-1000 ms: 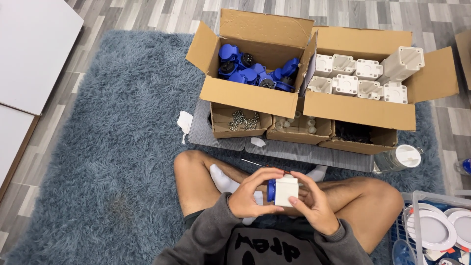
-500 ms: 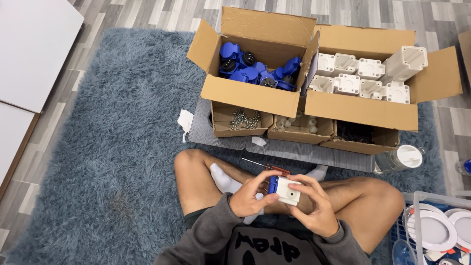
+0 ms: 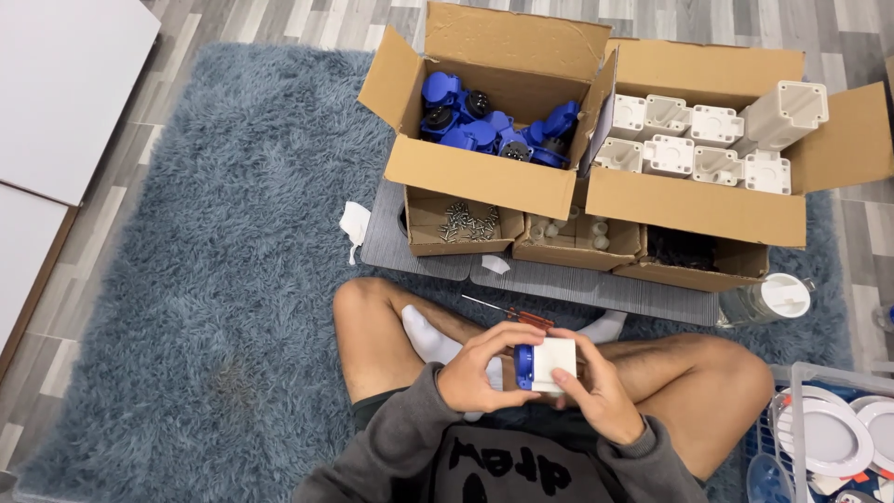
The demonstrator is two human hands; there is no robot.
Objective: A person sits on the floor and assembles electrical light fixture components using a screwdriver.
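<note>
Part: a white box with a blue cap against its left face, held over the person's crossed legs, close to the chest.
Place in the grip: the part sits between both hands, blue side toward the left hand, white side toward the right.
Left hand: wrapped around the blue cap, fingers curled over its top and thumb underneath, closed firmly on it.
Right hand: cups the white box from the right and below, thumb on its near face, fingers behind it, holding it tight.
Arms: both elbows bent inward, grey sleeves meeting in front of the body.
Screwdriver: thin, red-handled, lying on the rug just beyond the hands.
Left carton: open, filled with blue caps.
Right carton: open, filled with white boxes.
Small trays: screws in the one under the left carton.
Rug: shaggy, blue-grey.
</note>
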